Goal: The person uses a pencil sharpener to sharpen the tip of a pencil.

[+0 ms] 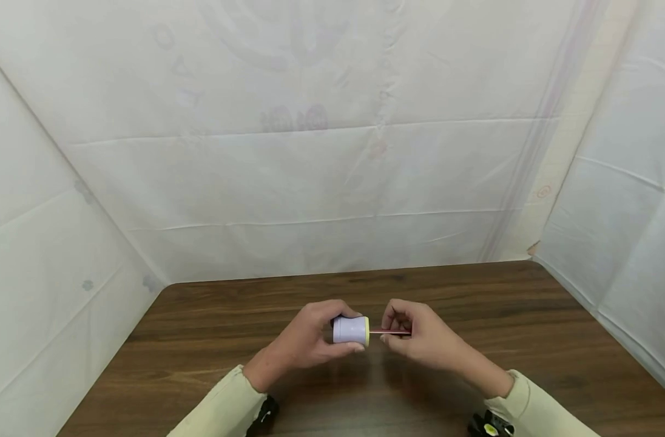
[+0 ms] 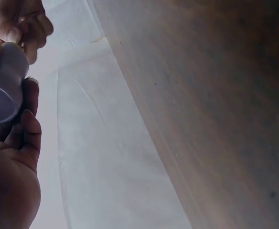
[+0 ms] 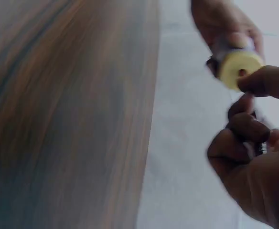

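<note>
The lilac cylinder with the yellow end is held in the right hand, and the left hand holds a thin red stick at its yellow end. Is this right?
The hands are swapped. In the head view the left hand grips the lilac cylinder, and the right hand pinches the thin red stick at its yellow end. The rest is right.
</note>
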Demonstrator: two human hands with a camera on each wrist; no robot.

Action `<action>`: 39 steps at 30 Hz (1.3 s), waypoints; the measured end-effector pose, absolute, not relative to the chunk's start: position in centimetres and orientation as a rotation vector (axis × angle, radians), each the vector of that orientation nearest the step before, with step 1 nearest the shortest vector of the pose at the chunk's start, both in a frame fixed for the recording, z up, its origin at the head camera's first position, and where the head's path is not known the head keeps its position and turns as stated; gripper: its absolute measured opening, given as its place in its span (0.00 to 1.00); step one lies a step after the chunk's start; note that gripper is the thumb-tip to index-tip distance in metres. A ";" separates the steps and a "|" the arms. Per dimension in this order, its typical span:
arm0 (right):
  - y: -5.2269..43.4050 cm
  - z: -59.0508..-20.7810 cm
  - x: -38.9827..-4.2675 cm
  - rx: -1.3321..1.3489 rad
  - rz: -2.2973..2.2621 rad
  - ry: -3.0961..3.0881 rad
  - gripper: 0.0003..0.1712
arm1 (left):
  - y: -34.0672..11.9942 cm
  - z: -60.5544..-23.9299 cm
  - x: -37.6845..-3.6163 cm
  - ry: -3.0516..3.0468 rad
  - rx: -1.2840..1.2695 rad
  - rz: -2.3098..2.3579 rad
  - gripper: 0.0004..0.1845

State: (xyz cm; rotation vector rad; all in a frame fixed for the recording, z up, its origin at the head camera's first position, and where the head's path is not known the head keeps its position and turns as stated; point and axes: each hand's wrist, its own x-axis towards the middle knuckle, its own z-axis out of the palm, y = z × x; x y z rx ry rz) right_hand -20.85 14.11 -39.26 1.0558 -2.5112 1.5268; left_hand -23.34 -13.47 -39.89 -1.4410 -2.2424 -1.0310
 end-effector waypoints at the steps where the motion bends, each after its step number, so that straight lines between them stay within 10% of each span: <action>1: 14.0 -39.4 -20.9 1.103 1.423 -2.446 0.12 | -13.5 -39.9 -23.4 -2.252 -1.423 -1.049 0.18; 16: 13.1 -38.9 -21.9 1.384 0.285 -1.521 0.15 | -13.4 -39.9 -22.9 -2.369 -1.404 -1.288 0.14; 39: 13.7 -37.4 -21.1 0.743 2.311 -2.772 0.17 | -13.5 -39.8 -23.0 -2.253 -1.505 -1.015 0.19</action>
